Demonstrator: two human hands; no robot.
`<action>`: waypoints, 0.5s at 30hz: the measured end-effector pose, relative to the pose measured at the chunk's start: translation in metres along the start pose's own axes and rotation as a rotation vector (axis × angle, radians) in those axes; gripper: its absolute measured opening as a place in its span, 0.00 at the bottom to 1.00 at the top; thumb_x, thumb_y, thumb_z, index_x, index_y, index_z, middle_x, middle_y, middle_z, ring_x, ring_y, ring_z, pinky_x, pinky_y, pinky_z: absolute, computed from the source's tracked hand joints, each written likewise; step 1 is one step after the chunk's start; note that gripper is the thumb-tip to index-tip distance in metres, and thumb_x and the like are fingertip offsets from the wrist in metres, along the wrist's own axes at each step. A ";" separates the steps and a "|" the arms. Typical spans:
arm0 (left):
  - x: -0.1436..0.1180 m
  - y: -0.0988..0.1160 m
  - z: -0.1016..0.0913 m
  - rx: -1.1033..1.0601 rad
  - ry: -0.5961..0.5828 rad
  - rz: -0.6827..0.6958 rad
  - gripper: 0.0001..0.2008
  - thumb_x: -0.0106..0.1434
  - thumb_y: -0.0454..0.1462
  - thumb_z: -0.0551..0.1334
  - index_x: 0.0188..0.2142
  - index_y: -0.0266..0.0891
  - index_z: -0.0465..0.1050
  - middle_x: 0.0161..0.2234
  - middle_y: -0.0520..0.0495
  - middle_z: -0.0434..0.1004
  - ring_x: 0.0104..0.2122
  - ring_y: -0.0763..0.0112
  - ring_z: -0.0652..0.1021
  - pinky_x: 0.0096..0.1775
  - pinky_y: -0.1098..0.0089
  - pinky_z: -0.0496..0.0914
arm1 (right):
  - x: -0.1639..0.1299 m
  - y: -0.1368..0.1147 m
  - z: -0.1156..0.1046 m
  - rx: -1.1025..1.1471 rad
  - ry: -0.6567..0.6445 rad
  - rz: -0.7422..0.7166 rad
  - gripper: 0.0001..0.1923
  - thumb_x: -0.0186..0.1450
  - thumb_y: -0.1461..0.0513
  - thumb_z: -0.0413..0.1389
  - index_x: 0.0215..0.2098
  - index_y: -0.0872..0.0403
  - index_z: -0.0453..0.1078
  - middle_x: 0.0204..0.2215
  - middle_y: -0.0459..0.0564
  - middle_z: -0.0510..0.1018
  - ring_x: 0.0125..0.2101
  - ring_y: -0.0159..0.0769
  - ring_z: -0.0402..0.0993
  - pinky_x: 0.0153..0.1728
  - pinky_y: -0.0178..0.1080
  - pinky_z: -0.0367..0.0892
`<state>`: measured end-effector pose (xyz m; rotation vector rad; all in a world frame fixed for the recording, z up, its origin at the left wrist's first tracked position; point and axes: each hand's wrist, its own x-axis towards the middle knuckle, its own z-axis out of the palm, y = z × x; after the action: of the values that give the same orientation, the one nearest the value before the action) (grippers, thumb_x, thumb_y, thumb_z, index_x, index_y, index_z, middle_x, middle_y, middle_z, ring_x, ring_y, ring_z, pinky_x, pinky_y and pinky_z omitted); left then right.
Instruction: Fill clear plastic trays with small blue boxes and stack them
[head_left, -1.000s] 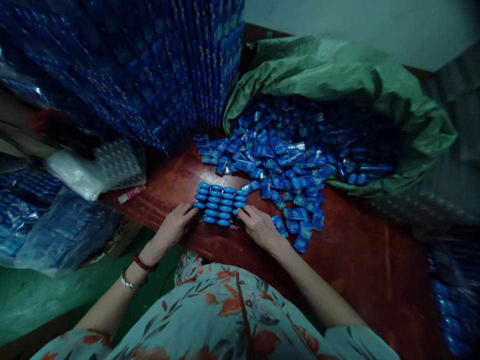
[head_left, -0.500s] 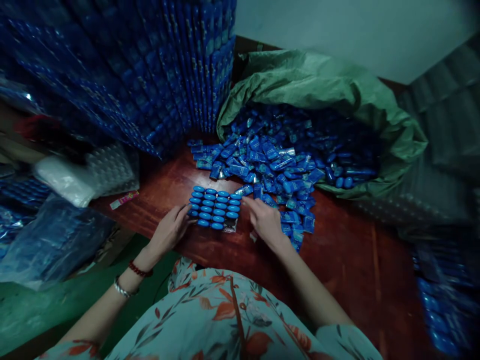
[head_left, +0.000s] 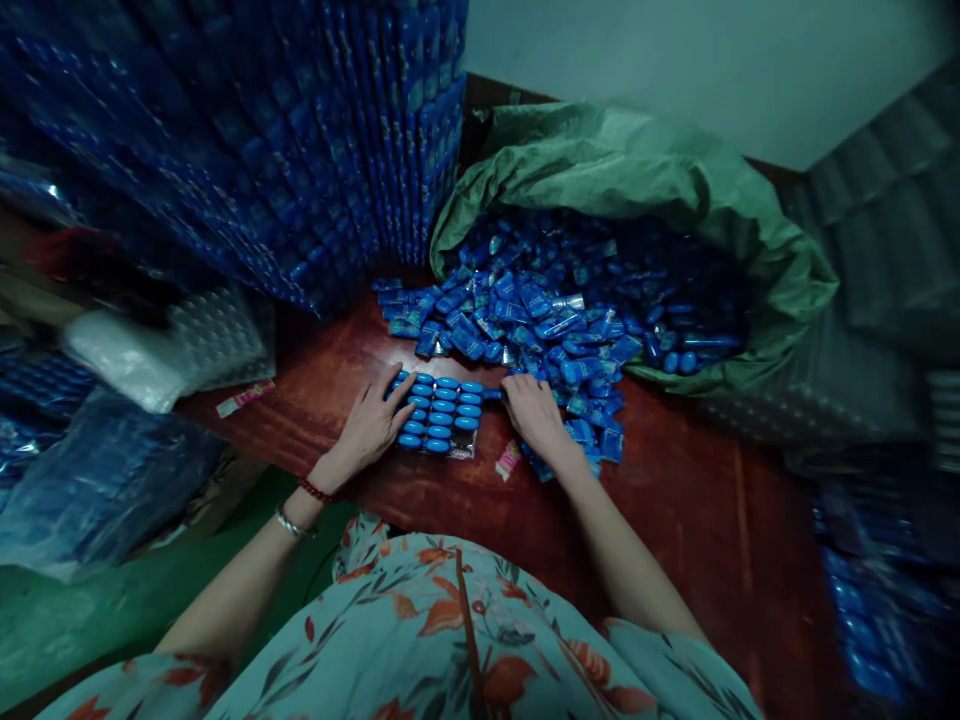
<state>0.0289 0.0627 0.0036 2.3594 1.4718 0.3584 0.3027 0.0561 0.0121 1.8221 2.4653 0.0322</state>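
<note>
A clear tray filled with rows of small blue oval pieces [head_left: 444, 412] lies on the red-brown wooden table [head_left: 697, 500] in front of me. My left hand [head_left: 373, 424] rests flat on the tray's left side, fingers spread over the pieces. My right hand [head_left: 534, 412] is at the tray's right edge, fingers reaching into the near edge of a heap of loose blue packets [head_left: 540, 320]; I cannot tell whether it pinches one. The heap spills from an open green sack [head_left: 675, 170].
Tall stacks of blue packed sheets [head_left: 300, 150] rise at the back left. Clear blister trays [head_left: 217, 335] and plastic-wrapped blue bundles [head_left: 97, 480] lie at the left. A small pink wrapper [head_left: 508, 460] sits near my right wrist. More blue items lie at the far right.
My left hand has moved from the tray's left edge onto the blue pieces. My right hand has gone farther forward to the heap. The view has shifted a little.
</note>
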 end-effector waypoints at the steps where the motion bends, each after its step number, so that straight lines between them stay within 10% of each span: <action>1: -0.002 0.001 0.000 -0.002 0.002 -0.012 0.25 0.69 0.46 0.46 0.63 0.42 0.52 0.64 0.39 0.50 0.60 0.54 0.60 0.58 0.51 0.56 | -0.010 -0.001 0.004 0.020 0.004 0.001 0.12 0.68 0.66 0.43 0.46 0.58 0.65 0.42 0.57 0.71 0.42 0.43 0.64 0.40 0.42 0.57; 9: -0.005 0.003 0.006 -0.219 -0.013 0.006 0.26 0.68 0.46 0.47 0.64 0.43 0.48 0.65 0.41 0.43 0.62 0.59 0.57 0.59 0.58 0.58 | -0.081 -0.014 0.006 0.547 0.219 0.166 0.15 0.70 0.59 0.43 0.50 0.53 0.65 0.41 0.53 0.71 0.38 0.37 0.71 0.39 0.37 0.66; 15: 0.003 0.007 0.008 -0.281 -0.034 0.022 0.26 0.69 0.45 0.46 0.64 0.42 0.50 0.66 0.42 0.41 0.62 0.59 0.56 0.60 0.57 0.57 | -0.075 -0.039 -0.012 0.475 0.079 0.037 0.14 0.69 0.63 0.44 0.51 0.55 0.64 0.41 0.54 0.71 0.42 0.39 0.69 0.42 0.41 0.67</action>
<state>0.0386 0.0614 -0.0007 2.1489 1.2871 0.4938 0.2867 -0.0269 0.0253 2.0647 2.6628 -0.5326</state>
